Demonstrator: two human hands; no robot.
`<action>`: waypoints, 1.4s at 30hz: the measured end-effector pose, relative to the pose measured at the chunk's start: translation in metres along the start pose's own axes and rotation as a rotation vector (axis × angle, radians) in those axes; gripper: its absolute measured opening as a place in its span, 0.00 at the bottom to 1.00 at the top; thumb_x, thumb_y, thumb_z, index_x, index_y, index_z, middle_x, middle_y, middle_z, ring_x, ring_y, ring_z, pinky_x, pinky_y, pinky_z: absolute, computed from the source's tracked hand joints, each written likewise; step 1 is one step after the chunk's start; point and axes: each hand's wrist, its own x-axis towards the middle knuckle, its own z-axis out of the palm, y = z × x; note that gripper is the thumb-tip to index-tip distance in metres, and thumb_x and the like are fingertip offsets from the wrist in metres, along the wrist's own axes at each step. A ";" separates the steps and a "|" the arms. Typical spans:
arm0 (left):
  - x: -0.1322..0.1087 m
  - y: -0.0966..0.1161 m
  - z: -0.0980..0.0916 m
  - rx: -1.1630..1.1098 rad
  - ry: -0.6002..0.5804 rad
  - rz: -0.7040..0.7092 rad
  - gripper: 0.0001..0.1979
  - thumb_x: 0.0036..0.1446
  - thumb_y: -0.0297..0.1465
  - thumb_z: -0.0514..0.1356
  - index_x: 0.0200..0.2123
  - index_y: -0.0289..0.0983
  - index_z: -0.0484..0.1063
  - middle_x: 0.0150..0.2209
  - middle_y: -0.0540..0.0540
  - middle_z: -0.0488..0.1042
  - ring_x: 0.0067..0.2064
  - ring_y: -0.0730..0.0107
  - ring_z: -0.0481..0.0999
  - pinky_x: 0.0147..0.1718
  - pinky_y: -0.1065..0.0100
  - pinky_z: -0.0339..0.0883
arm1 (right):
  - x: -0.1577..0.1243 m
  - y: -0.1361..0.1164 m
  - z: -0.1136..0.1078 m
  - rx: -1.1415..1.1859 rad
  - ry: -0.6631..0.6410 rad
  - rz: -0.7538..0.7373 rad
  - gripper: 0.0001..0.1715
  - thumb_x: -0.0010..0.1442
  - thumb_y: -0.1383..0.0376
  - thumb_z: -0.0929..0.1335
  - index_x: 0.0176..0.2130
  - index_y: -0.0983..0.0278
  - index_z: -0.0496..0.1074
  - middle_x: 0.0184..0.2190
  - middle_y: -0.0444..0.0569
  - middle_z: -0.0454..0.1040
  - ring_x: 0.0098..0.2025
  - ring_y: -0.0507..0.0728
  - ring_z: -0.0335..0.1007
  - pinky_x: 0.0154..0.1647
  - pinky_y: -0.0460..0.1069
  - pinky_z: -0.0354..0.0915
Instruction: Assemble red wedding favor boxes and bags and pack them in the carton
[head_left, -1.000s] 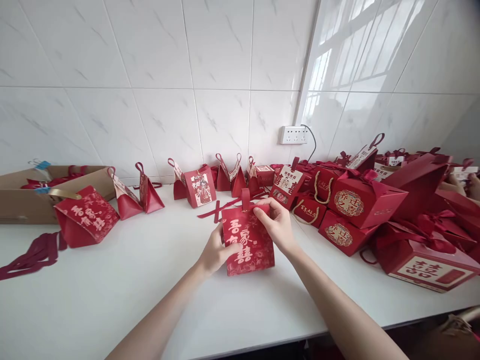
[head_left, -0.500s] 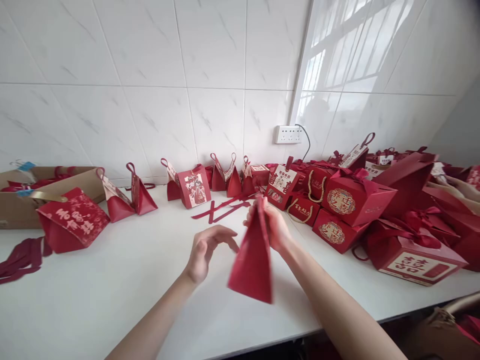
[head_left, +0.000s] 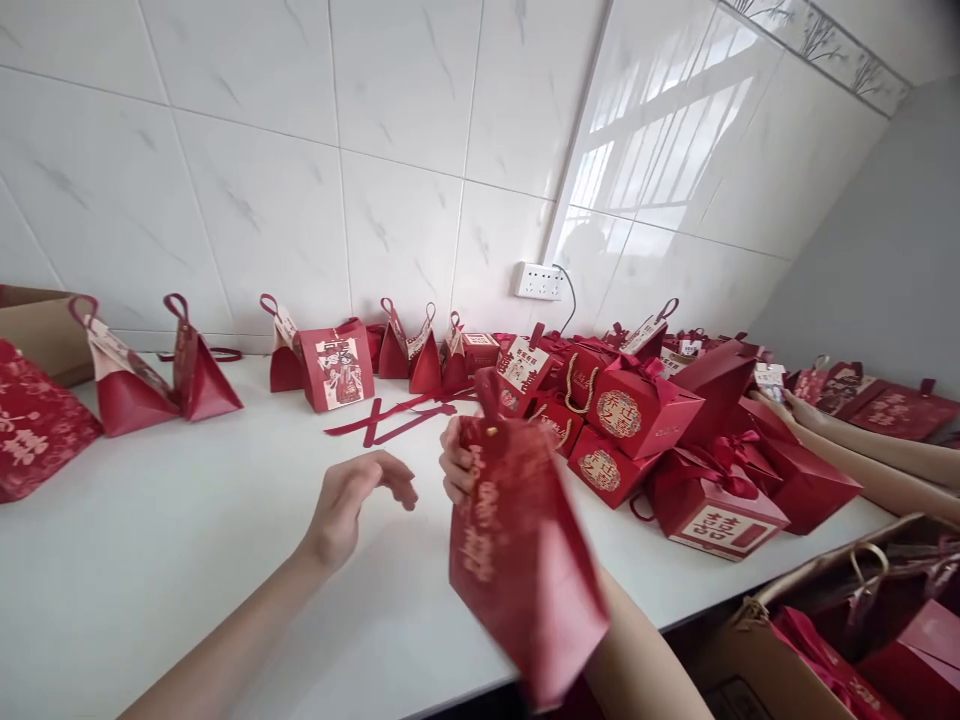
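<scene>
A red folded gift box (head_left: 517, 540) with gold lettering and a ribbon loop on top hangs tilted over the front of the table. My right hand (head_left: 454, 466) grips it near the top; the box hides most of that hand, with some fingers showing at its left edge. To the left, my left hand (head_left: 345, 505) hovers above the white table, fingers loosely curved and apart, holding nothing. Beyond both hands lie loose dark red ribbon strips (head_left: 375, 422).
Small red boxes (head_left: 337, 368) line the tiled wall. Stacked red boxes (head_left: 622, 412) fill the right side. A cardboard carton (head_left: 739, 645) with red boxes stands below the front edge. At far right, another person's hands (head_left: 806, 412) are among boxes. A socket strip (head_left: 540, 281) is on the wall.
The view has turned right. My right hand has brought the gift box nearer and to the right, turning its lettered face into view. My left hand stays open and is now farther from the box.
</scene>
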 end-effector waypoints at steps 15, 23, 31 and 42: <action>-0.004 0.002 0.000 -0.032 0.090 -0.081 0.16 0.48 0.44 0.59 0.22 0.36 0.65 0.20 0.49 0.68 0.23 0.67 0.70 0.21 0.68 0.63 | 0.002 0.016 -0.005 3.001 -1.278 2.055 0.24 0.54 0.54 0.66 0.18 0.63 0.53 0.18 0.39 0.53 0.21 0.47 0.47 0.21 0.44 0.49; -0.006 0.000 -0.001 0.060 0.100 -0.022 0.16 0.48 0.43 0.58 0.20 0.37 0.63 0.18 0.50 0.65 0.21 0.70 0.66 0.21 0.68 0.62 | 0.000 0.017 -0.007 2.987 -1.124 2.016 0.23 0.54 0.55 0.66 0.17 0.63 0.54 0.17 0.40 0.54 0.21 0.48 0.48 0.21 0.45 0.49; -0.007 -0.008 -0.005 0.097 0.134 0.015 0.20 0.46 0.49 0.58 0.19 0.37 0.67 0.18 0.47 0.70 0.21 0.66 0.69 0.21 0.66 0.63 | -0.002 0.016 -0.007 3.029 -0.979 1.986 0.23 0.55 0.56 0.66 0.17 0.62 0.54 0.17 0.41 0.55 0.21 0.48 0.48 0.22 0.46 0.49; 0.009 -0.017 -0.037 0.375 0.259 -0.144 0.13 0.51 0.35 0.52 0.22 0.38 0.72 0.17 0.54 0.73 0.23 0.71 0.72 0.29 0.70 0.65 | -0.053 0.069 0.005 2.750 -1.403 1.905 0.19 0.54 0.57 0.65 0.19 0.63 0.59 0.16 0.40 0.57 0.20 0.47 0.51 0.19 0.43 0.50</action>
